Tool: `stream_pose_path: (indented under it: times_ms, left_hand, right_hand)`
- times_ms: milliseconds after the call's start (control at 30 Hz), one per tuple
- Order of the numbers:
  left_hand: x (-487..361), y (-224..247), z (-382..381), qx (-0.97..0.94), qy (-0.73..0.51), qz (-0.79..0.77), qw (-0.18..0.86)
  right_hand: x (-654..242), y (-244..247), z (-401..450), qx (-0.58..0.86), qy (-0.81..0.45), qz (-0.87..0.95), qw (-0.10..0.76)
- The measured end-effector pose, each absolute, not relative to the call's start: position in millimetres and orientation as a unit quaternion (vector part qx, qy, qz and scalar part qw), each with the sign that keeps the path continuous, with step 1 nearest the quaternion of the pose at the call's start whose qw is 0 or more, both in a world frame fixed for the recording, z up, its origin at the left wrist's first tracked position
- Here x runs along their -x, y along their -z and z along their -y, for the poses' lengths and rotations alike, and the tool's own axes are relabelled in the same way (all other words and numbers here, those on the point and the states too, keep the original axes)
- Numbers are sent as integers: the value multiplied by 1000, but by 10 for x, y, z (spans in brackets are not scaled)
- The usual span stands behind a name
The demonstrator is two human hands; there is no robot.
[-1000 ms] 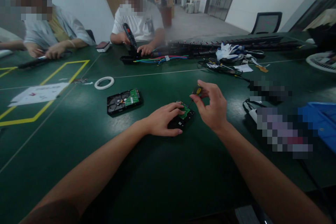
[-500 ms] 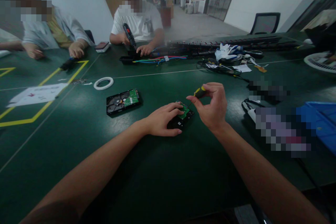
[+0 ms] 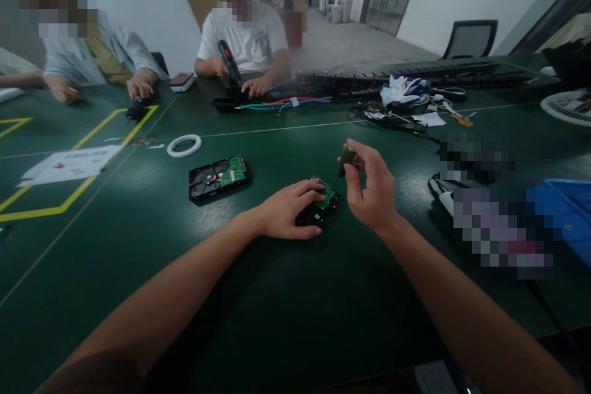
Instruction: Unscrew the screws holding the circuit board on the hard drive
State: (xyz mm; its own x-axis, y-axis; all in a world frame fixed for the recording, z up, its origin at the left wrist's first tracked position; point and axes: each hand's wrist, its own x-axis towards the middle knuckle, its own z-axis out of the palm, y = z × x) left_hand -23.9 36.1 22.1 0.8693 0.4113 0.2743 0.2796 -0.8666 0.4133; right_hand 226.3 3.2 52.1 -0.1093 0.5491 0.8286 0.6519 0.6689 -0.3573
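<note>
A black hard drive with a green circuit board [image 3: 327, 201] lies on the green tabletop in front of me. My left hand [image 3: 292, 210] covers its left part, gripping it with the fingers over the top and the thumb along the near side. Closed round the dark handle of a screwdriver [image 3: 344, 163] is my right hand [image 3: 373, 188]. The screwdriver's thin shaft slants down to the board's far right part; whether the tip sits in a screw is too small to tell. To the left, apart from both hands, rests a second hard drive [image 3: 220, 180], its board facing up.
Beyond the second drive lie a white ring [image 3: 184, 146] and a paper sheet [image 3: 69, 165]. Across the table one person holds a power screwdriver [image 3: 229, 63] near coloured wires [image 3: 286, 103]; another sits at left. White gloves [image 3: 401, 92], cables and a blue bin [image 3: 561, 212] are at right.
My right hand has turned the screwdriver more upright, its fingers now higher on the handle. The left hand stays on the hard drive. At far left, a person's hand has shifted a dark object slightly.
</note>
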Motion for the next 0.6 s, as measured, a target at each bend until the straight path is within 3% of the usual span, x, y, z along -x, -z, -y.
stream_pose_path:
  times_ms: [600]
  left_hand:
    - [235,-249,-349,-948,-181,-183,190]
  right_hand:
    - [-2275,-527,-41,408,49,730,545]
